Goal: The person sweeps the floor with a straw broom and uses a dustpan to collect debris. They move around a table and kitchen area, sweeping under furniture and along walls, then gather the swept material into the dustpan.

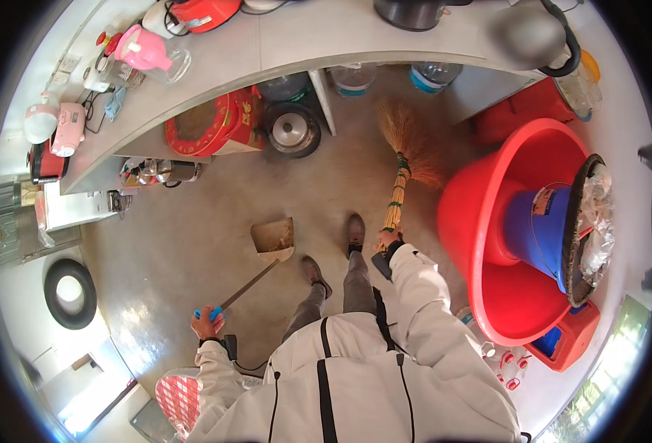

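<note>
My left hand point(208, 322) grips the blue handle end of a long-handled dustpan point(272, 235), whose pan is low over or on the floor, left of my feet, with some debris in it. In my right hand point(389, 239) is the bound handle of a straw broom point(398, 191). The broom's bristles point away from me, towards the space under the counter, near two large clear water bottles. Dark devices are strapped at both wrists.
A big red plastic tub point(483, 221) holding a blue bucket point(539, 224) stands close on my right. Ahead runs a curved-looking counter point(281, 41), with a red round box point(209, 124) and a dark round pot point(292, 131) beneath. A tire point(49, 293) leans at the left wall.
</note>
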{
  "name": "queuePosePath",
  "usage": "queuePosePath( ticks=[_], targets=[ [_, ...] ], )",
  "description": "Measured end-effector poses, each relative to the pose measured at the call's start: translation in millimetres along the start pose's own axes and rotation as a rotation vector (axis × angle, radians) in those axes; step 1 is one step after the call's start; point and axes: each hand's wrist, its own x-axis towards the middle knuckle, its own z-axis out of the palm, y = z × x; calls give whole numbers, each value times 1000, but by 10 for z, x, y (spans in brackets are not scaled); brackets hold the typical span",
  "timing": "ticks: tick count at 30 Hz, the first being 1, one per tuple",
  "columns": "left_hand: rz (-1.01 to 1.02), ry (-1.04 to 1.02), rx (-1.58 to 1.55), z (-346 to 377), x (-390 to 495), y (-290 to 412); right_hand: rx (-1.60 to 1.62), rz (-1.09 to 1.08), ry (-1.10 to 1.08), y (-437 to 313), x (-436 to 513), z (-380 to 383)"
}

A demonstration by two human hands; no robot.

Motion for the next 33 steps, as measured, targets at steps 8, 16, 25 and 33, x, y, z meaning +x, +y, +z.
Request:
queuePosePath(
  ticks=[8, 16, 25, 33],
  targets=[
    [20, -46, -28, -414, 483, -55, -87, 412, 162, 669, -627, 79],
    [90, -167, -23, -869, 1375, -322, -1063, 141, 153, 1408, -2063, 654],
    [187, -94, -118, -1503, 1830, -783, -898, 230, -166, 1551, -2883, 1254],
    [20, -56, -109, -1951, 2184, -1088, -701, 90, 139, 1212, -3463, 719]
  ],
)
